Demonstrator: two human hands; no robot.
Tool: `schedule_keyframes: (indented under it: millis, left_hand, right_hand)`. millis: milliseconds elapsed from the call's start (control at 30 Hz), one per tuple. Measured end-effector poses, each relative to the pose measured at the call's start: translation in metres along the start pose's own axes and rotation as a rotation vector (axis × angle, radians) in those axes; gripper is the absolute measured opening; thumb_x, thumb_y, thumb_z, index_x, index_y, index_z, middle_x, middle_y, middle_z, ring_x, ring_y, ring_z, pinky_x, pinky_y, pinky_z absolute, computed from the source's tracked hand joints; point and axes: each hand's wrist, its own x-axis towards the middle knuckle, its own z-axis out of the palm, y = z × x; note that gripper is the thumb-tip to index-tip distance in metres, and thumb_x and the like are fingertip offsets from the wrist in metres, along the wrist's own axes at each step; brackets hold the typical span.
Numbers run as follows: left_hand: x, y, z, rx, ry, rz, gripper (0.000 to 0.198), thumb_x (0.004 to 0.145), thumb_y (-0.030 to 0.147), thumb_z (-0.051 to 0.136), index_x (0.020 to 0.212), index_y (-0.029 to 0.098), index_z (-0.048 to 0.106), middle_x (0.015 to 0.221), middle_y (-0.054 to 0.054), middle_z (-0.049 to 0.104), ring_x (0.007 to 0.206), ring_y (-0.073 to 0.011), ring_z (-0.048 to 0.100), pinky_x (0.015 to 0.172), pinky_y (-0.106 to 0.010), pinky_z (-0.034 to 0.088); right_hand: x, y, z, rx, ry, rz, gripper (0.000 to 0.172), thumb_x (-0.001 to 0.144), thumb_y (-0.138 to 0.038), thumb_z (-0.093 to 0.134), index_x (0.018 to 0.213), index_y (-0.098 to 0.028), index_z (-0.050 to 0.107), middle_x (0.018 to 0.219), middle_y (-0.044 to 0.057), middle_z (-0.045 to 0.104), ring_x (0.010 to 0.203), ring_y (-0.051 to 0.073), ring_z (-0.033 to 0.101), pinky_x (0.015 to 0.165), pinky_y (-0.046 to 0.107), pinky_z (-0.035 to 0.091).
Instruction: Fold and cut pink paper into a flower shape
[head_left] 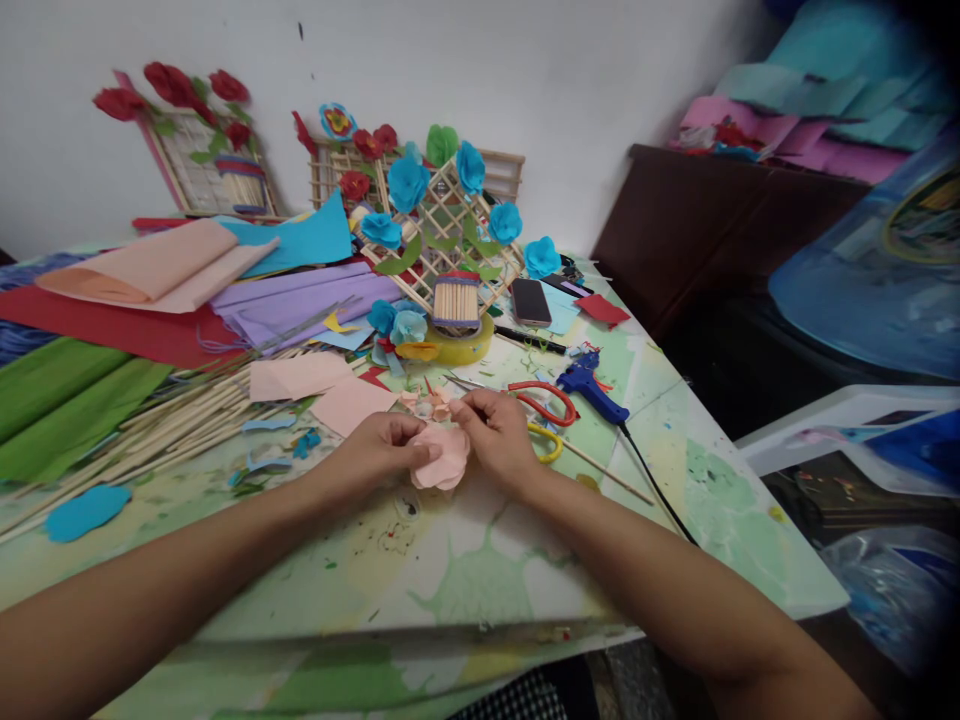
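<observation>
A pale pink paper flower shape (441, 460) with a wavy edge is held up just above the table. My left hand (394, 442) pinches its left side between thumb and fingers. On the other side, my right hand (496, 432) has its thumb and fingers closed at the upper right edge of the same paper. Small pink scraps (427, 403) lie just beyond the fingertips. Two pink paper squares (352, 404) rest to the left of them. Scissors with red and yellow handles (551, 402) lie right beside my right hand.
A blue glue gun (592, 388) with a black cord lies at the right. Behind stands a stick lattice (450, 225) with blue paper flowers, near a phone (530, 302) and yellow tape roll (469, 350). Thin sticks (187, 410) and coloured paper sheets (300, 300) cover the left.
</observation>
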Motion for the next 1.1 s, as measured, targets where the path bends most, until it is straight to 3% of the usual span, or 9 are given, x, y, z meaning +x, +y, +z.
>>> schedule_keyframes:
  millis: [167,333,433,600,833,1100]
  left_hand:
    - [-0.001,0.0013,0.0003,-0.024,0.039,-0.012,0.025,0.062,0.035,0.069,0.063,0.012,0.061,0.057,-0.002,0.059,0.052,-0.0125,0.05,0.05,-0.024,0.034]
    - [0.0007,-0.0032,-0.0005,-0.071,0.071,0.017,0.024,0.065,0.035,0.068,0.069,0.012,0.063,0.061,-0.003,0.063,0.055,-0.0146,0.054,0.053,-0.025,0.039]
    - [0.0011,-0.0044,-0.002,-0.072,0.136,0.073,0.025,0.067,0.036,0.068,0.074,0.012,0.066,0.064,-0.003,0.064,0.06,-0.0165,0.057,0.055,-0.026,0.041]
    - [-0.0007,-0.0027,-0.0023,-0.062,0.196,0.144,0.025,0.069,0.036,0.068,0.078,0.014,0.066,0.068,-0.003,0.065,0.064,-0.0167,0.057,0.059,-0.026,0.043]
    - [0.0007,-0.007,-0.0031,-0.148,0.17,0.127,0.024,0.073,0.039,0.065,0.08,0.015,0.066,0.071,-0.003,0.064,0.069,-0.0166,0.058,0.063,-0.027,0.045]
    - [-0.0004,-0.0042,-0.0025,-0.063,0.135,0.096,0.024,0.069,0.036,0.066,0.074,0.012,0.066,0.068,-0.005,0.065,0.064,-0.0173,0.056,0.059,-0.027,0.042]
  right_hand:
    - [0.0003,0.0016,0.0007,0.034,-0.111,0.017,0.027,0.081,-0.036,0.052,0.065,-0.015,0.059,0.056,-0.002,0.051,0.053,0.009,0.043,0.05,0.022,0.029]
    - [0.0,0.0014,0.0004,0.024,-0.046,-0.002,0.032,0.083,-0.038,0.047,0.06,-0.016,0.052,0.054,-0.003,0.044,0.052,0.009,0.04,0.049,0.022,0.027]
    - [-0.0007,-0.0012,-0.0005,-0.017,-0.087,-0.014,0.032,0.081,-0.041,0.049,0.06,-0.017,0.05,0.054,-0.003,0.045,0.052,0.009,0.04,0.049,0.022,0.027]
    - [-0.0036,-0.0048,0.003,-0.111,-0.117,0.023,0.022,0.071,-0.026,0.052,0.054,-0.018,0.04,0.05,-0.005,0.039,0.048,0.008,0.035,0.046,0.022,0.023]
    - [-0.0029,-0.0004,0.0048,-0.028,-0.09,0.041,0.021,0.068,-0.025,0.049,0.052,-0.019,0.037,0.049,-0.006,0.034,0.047,0.008,0.032,0.045,0.022,0.022]
    - [-0.003,-0.0037,0.0036,0.0,-0.119,0.051,0.016,0.068,-0.024,0.048,0.054,-0.019,0.041,0.051,-0.005,0.037,0.049,0.009,0.034,0.046,0.022,0.024]
